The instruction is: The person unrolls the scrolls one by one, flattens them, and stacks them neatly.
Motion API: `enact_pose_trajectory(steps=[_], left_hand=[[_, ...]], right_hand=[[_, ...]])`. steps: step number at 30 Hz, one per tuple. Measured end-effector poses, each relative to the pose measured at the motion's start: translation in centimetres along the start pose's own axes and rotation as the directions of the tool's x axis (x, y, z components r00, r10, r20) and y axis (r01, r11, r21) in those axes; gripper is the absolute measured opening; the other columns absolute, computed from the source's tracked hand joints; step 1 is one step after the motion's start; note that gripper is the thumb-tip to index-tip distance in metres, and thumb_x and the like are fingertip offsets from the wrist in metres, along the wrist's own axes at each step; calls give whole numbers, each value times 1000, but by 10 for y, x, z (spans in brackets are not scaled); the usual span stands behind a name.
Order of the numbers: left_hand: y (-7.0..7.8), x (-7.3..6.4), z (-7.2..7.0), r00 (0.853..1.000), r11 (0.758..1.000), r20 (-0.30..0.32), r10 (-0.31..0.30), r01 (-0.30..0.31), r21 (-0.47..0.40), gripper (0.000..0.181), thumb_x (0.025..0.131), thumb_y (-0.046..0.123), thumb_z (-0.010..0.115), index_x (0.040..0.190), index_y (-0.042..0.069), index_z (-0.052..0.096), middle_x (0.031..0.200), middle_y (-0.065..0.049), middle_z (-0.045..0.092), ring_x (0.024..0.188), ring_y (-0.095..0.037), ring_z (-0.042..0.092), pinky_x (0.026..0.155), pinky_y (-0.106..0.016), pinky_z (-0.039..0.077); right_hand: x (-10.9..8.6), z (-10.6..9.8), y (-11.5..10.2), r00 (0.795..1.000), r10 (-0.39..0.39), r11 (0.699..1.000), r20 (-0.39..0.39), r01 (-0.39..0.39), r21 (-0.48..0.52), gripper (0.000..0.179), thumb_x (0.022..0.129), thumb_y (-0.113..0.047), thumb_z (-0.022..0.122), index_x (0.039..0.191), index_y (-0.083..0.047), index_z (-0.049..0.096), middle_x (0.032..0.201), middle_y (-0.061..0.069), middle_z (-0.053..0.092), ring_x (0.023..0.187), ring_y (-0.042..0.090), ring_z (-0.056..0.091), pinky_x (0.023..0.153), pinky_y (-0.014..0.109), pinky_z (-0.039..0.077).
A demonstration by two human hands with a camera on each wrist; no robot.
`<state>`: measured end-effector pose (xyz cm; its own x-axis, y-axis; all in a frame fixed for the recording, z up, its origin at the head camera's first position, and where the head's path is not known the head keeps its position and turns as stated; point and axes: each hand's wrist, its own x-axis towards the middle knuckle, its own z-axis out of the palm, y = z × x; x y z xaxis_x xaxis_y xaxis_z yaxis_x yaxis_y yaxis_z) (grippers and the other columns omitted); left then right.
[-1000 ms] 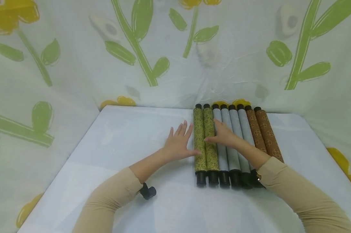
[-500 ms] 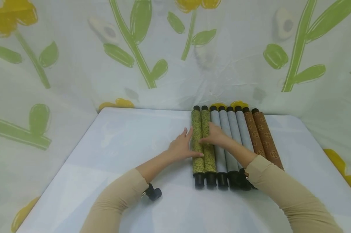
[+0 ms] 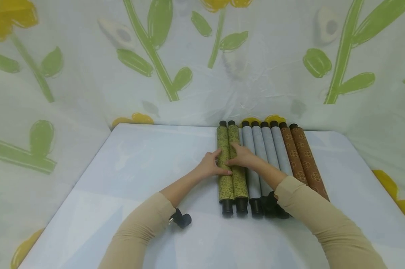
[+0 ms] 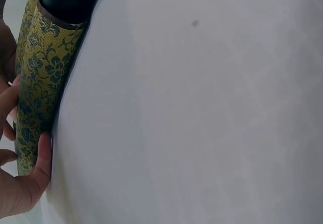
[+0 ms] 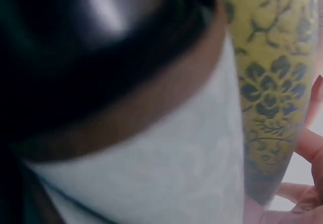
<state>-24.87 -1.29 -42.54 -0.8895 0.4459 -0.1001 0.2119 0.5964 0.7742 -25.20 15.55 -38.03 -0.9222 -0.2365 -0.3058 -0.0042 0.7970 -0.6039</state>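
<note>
Two yellow-green scrolls with a dark floral pattern and black end knobs lie side by side, the left scroll [image 3: 225, 185] and the right scroll [image 3: 239, 185]. My left hand [image 3: 209, 165] grips the left one from its outer side, thumb and fingers around it. Gripping the other from the right, my right hand [image 3: 244, 157] has its thumb near the gap between the two. In the left wrist view, a floral scroll [image 4: 45, 72] has fingertips against it. The right wrist view shows a pale grey scroll [image 5: 192, 153] close up, beside a floral scroll [image 5: 272, 82].
Several pale grey scrolls [image 3: 247, 138] lie to the right of the yellow-green ones, partly under my right arm. Two brown patterned scrolls [image 3: 306, 157] follow at the far right. The white table [image 3: 138, 157] meets a flower-printed curtain [image 3: 202, 89] at the back.
Both hands have closed in on the yellow-green scrolls. The pair has shifted slightly left, and a narrow gap now separates it from the grey scrolls.
</note>
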Motion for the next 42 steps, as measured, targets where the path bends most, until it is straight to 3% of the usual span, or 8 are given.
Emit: enact_pose_trajectory(steps=[6,14,20,24,30,33,37,42], left_hand=[[-2,6,-6,1000,983,20,0,4,-181,96,77,22,79,150,6,20,143,-29,37,128,-34,43,93,-37,47],[-4,5,-14,991,905,105,-83,119,-408,88,77,8,77,150,20,28,130,-25,52,97,-24,59,68,-26,52],[-8,6,-18,984,870,137,-114,166,-464,88,76,4,77,148,22,31,141,-28,38,125,-34,46,83,-34,53],[-12,6,-19,979,845,151,-134,192,-498,83,76,2,77,145,21,35,138,-30,40,122,-36,49,84,-36,53],[-13,-2,-20,979,837,156,-131,194,-512,78,75,1,77,141,20,40,126,-25,48,105,-28,56,78,-29,51],[-14,-7,-21,975,808,184,-127,209,-550,78,75,-4,75,140,20,40,123,-24,43,97,-25,55,76,-28,50],[-16,-13,-22,970,775,211,-123,226,-590,77,77,-6,72,140,20,39,130,-23,31,100,-27,54,79,-30,51],[-20,-18,-26,973,777,196,-124,218,-591,74,78,-3,73,140,21,40,136,-24,28,109,-31,51,87,-36,51]], right_hand=[[2,6,2,1000,-16,994,25,14,106,87,88,-24,66,152,-6,9,154,27,13,139,45,16,108,58,24],[6,10,7,998,-2,956,59,-15,294,90,87,-16,67,152,-10,4,155,25,9,140,42,16,109,55,24],[4,12,3,998,-1,931,64,-22,365,94,85,-14,69,151,-11,3,154,26,7,139,42,16,109,56,24],[2,15,2,999,8,921,48,-26,390,94,85,-15,70,151,-12,4,153,26,11,136,43,22,104,56,31],[-4,20,-1,1000,-21,908,17,12,420,95,83,-14,72,151,-12,6,154,24,11,137,41,21,108,55,26],[-8,23,-5,999,-36,906,21,24,423,95,82,-11,72,151,-12,7,154,24,9,137,42,21,106,55,29],[-9,26,-9,998,-47,899,30,29,437,95,82,-10,72,151,-16,8,154,23,10,136,41,23,102,53,35],[-8,28,-15,998,-43,882,41,18,471,95,82,-9,73,151,-20,8,154,22,11,133,40,29,95,50,42]])
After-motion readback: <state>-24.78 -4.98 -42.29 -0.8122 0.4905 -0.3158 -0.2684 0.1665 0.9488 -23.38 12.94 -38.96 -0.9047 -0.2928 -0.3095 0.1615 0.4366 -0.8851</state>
